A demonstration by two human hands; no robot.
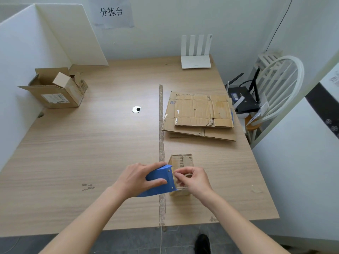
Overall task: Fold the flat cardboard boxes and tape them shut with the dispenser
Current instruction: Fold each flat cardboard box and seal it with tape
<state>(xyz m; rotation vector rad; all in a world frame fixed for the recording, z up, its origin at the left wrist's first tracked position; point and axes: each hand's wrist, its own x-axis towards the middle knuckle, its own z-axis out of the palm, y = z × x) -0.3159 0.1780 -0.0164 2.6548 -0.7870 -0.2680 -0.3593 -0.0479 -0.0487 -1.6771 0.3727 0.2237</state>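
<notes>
Both hands work: left hand grips dispenser; right hand pinches tape beside box.

White router stands at desk rear edge; white chair beside desk; paper sign on wall.

Pale wood-grain surface with a strip of worn tape running front to back and a round cable grommet near its middle. White walls behind, with a paper sign bearing dark characters. White partition board at the far left corner. White spindle-back chair beside the right edge. Grey tiled floor below, evenly lit
</notes>
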